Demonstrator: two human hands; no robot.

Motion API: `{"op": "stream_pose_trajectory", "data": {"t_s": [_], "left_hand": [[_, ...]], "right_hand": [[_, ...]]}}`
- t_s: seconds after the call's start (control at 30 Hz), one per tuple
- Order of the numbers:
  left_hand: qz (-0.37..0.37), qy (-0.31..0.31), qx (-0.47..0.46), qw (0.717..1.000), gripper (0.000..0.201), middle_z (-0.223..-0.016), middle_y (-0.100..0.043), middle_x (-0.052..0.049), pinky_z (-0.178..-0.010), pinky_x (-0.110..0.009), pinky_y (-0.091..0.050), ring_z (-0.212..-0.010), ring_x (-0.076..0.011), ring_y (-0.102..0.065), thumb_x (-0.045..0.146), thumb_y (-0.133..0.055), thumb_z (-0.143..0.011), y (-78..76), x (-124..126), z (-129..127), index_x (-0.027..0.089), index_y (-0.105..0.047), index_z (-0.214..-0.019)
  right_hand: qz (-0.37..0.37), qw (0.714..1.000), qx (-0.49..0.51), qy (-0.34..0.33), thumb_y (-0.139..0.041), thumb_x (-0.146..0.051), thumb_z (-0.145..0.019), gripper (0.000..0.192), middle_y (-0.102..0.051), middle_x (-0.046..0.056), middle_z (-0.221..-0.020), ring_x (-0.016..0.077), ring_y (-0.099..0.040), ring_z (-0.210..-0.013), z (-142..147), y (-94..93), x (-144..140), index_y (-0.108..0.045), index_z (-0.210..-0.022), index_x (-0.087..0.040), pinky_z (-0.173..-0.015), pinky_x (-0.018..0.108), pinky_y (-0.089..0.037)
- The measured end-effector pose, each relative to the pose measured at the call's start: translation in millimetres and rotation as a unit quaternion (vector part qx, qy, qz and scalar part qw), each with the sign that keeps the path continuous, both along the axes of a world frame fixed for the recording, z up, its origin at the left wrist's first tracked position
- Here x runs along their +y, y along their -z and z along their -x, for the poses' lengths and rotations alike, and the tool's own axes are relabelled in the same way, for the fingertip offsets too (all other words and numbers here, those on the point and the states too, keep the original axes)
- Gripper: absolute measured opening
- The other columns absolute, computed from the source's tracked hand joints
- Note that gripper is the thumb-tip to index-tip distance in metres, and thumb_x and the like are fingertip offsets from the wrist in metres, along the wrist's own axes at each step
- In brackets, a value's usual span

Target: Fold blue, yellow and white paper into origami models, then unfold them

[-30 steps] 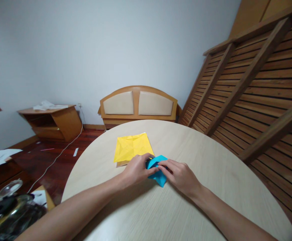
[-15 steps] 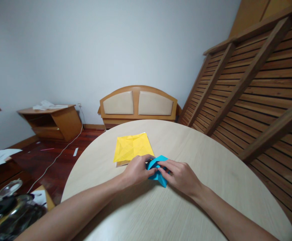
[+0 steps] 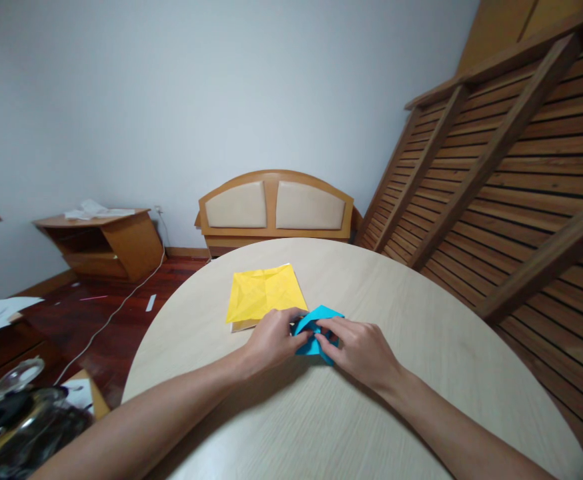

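A folded piece of blue origami paper [image 3: 324, 312] is held between both hands just above the table. My left hand [image 3: 275, 335] pinches its left side, thumb in front and fingers partly hidden behind. On the right side my right hand [image 3: 360, 347] grips it, with thumb and forefinger meeting at the paper's middle folds. Behind my left hand lies a creased yellow sheet of paper [image 3: 264, 291], spread out on top of something flat with a white edge.
The round pale table [image 3: 396, 293] fills the foreground. Slatted wooden boards [image 3: 511, 173] lean at the right, and a headboard [image 3: 271, 200] stands behind. A low cabinet [image 3: 131, 247], a white cable [image 3: 116, 313] and cluttered items, including a glass pot, are at the left.
The blue paper has shifted in my fingers: its upper corner now reaches further right, and the point that hung down at the front is shorter. Both hands stay nearly in place.
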State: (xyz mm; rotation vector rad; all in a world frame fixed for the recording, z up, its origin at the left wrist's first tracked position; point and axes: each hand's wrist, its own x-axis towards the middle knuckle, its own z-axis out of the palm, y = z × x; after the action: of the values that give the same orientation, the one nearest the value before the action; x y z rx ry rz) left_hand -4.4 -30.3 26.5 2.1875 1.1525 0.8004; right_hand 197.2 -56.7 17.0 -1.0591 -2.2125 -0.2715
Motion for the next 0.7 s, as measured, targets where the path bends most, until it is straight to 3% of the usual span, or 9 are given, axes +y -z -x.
{"op": "stream_pose_trajectory", "data": {"t_s": [0.27, 0.5, 0.7], "left_hand": [[-0.015, 0.012, 0.013, 1.0, 0.025, -0.089, -0.076, -0.008, -0.061, -0.028, -0.04, -0.068, -0.019, -0.063, 0.025, -0.058, -0.087, 0.0, -0.5, -0.1, 0.018, -0.075, -0.104], [-0.006, 0.003, 0.025, 1.0, 0.034, -0.096, -0.076, -0.006, -0.067, -0.029, -0.044, -0.076, -0.0201, -0.065, 0.021, -0.064, -0.081, 1.5, -0.1, 0.3, 0.019, -0.071, -0.114], [-0.017, 0.003, 0.026, 1.0, 0.03, -0.094, -0.076, -0.006, -0.065, -0.028, -0.045, -0.072, -0.0186, -0.064, 0.019, -0.06, -0.083, 3.7, 1.2, -0.3, 0.02, -0.072, -0.111]], "right_hand": [[0.012, 1.0, -0.001, 0.003, -0.059, -0.022, -0.091, 0.017, -0.078, 0.003, -0.093, 0.0179, -0.073, -0.072, -0.3, -0.1, -0.7, -0.07, -0.105, -0.022, -0.062, 0.027, -0.053], [0.045, 0.999, -0.001, 0.017, -0.062, -0.023, -0.089, 0.019, -0.078, 0.002, -0.094, 0.0195, -0.073, -0.076, -1.3, 0.3, -1.1, -0.071, -0.106, -0.023, -0.066, 0.029, -0.054], [0.081, 0.996, -0.017, 0.035, -0.058, -0.024, -0.091, 0.021, -0.078, 0.002, -0.096, 0.02, -0.074, -0.078, -1.6, -0.5, -3.0, -0.071, -0.108, -0.024, -0.067, 0.029, -0.053]]}}
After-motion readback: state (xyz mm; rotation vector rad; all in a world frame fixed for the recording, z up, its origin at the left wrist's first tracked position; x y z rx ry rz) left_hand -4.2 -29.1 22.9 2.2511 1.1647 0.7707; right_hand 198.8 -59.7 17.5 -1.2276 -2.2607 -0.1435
